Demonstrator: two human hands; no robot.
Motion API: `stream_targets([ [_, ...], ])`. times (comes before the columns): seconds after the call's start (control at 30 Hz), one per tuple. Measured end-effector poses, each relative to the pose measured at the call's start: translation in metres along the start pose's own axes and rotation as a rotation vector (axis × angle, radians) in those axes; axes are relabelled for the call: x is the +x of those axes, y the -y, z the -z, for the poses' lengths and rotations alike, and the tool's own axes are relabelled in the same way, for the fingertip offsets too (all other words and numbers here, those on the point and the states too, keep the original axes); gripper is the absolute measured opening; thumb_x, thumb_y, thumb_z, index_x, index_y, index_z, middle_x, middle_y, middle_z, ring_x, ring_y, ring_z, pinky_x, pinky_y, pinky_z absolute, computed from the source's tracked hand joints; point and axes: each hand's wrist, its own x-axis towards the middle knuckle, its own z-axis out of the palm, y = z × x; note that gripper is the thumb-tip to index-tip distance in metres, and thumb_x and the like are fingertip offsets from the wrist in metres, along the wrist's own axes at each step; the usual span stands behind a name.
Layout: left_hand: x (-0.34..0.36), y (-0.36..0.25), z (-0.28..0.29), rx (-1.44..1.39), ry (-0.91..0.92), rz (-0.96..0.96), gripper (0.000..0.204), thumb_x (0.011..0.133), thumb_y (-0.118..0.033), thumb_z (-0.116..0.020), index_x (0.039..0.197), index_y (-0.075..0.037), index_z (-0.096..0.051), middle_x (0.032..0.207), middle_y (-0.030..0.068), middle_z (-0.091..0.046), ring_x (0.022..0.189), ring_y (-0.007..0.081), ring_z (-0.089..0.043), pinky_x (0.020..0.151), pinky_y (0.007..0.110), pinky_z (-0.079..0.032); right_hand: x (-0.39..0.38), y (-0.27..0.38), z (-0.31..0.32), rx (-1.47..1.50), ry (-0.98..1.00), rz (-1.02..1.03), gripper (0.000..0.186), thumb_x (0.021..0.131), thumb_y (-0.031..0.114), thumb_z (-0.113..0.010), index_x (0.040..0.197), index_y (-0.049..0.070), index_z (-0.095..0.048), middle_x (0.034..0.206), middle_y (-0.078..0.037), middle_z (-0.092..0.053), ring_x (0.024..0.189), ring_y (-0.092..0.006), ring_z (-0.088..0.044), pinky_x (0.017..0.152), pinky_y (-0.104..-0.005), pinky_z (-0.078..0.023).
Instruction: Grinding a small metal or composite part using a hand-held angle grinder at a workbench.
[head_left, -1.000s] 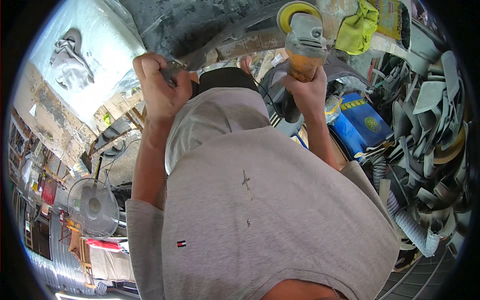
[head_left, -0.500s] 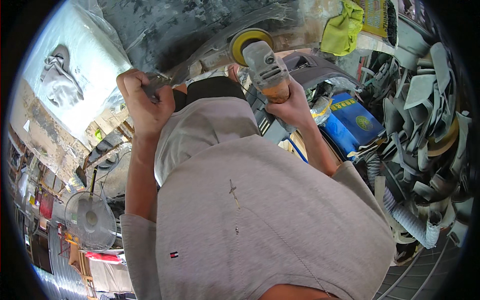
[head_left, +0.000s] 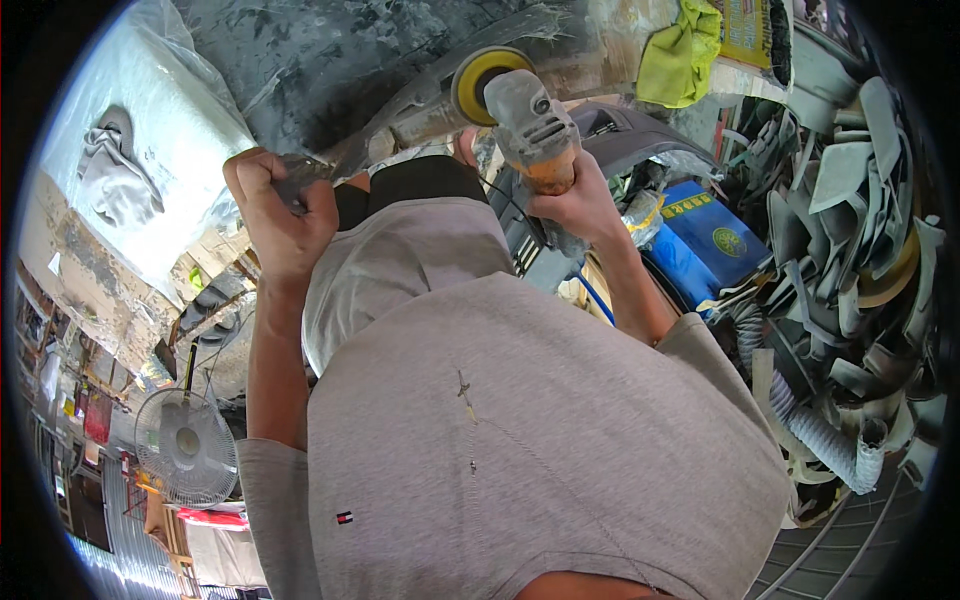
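My right hand (head_left: 575, 205) is wrapped round the orange-and-grey body of a dusty power sander (head_left: 537, 130). Its round yellow pad (head_left: 466, 88) points up and left, over the far table's front edge; whether the pad touches anything, I cannot tell. My left hand (head_left: 280, 220) is closed on a dark grey piece (head_left: 303, 172) at the table edge. Fingers and thumb cover most of that piece, so its kind does not show. Past it stretches a dark, dusty surface (head_left: 350, 70) with clear plastic film along its edge.
On the left, plastic sheeting (head_left: 190, 110) carries a grey cloth (head_left: 118, 170). A yellow-green cloth (head_left: 680, 55) lies at the far right. Beside my right forearm is a blue box (head_left: 710, 245), with piled grey plastic parts (head_left: 850, 210) beyond. A fan (head_left: 187, 440) stands lower left.
The sander and my right hand have shifted slightly left, its pad also a little farther away. My left hand has moved slightly left, still closed on the dark piece. The whole view has shifted a little.
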Motion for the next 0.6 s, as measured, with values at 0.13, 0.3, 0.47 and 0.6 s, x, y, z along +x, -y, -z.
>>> stream_targets([
  [0.13, -0.001, 0.001, -0.001, -0.008, -0.002, -0.024, 0.03, 0.068, 0.004, -0.058, 0.092, -0.001, -0.041, 0.094, 0.0143, -0.043, 0.088, 0.0282, -0.046, 0.084, 0.036, -0.042, 0.001, -0.009, 0.002, 0.014, -0.036, -0.043, 0.058, 0.06, 0.003, -0.079, 0.115, 0.0, -0.06, 0.102, -0.004, -0.065, 0.091, -0.0143, -0.06, 0.085, -0.0297, -0.049],
  [0.3, 0.001, -0.001, -0.001, -0.014, -0.002, -0.009, 0.03, 0.068, 0.005, -0.056, 0.092, -0.001, -0.039, 0.095, 0.0135, -0.042, 0.089, 0.0277, -0.046, 0.086, 0.037, -0.042, 0.003, -0.006, 0.003, 0.086, -0.046, -0.075, 0.055, 0.061, 0.002, -0.078, 0.113, 0.001, -0.061, 0.099, -0.003, -0.065, 0.086, -0.0132, -0.061, 0.08, -0.0282, -0.05],
  [0.47, 0.002, -0.004, -0.008, -0.048, 0.034, -0.004, 0.031, 0.068, 0.004, -0.056, 0.094, -0.001, -0.039, 0.095, 0.0133, -0.041, 0.089, 0.0271, -0.045, 0.086, 0.037, -0.043, -0.002, 0.004, -0.005, 0.062, -0.093, -0.031, 0.05, 0.061, -0.001, -0.077, 0.109, 0.001, -0.063, 0.097, -0.004, -0.066, 0.085, -0.0136, -0.064, 0.078, -0.0293, -0.052],
  [0.6, 0.006, -0.003, -0.011, -0.099, -0.024, -0.018, 0.031, 0.065, 0.004, -0.055, 0.092, 0.0, -0.04, 0.091, 0.014, -0.04, 0.082, 0.0296, -0.041, 0.08, 0.037, -0.041, -0.028, -0.001, 0.012, 0.058, -0.194, 0.034, 0.048, 0.059, -0.002, -0.077, 0.106, 0.001, -0.065, 0.093, -0.004, -0.067, 0.083, -0.0147, -0.065, 0.077, -0.0299, -0.053],
])
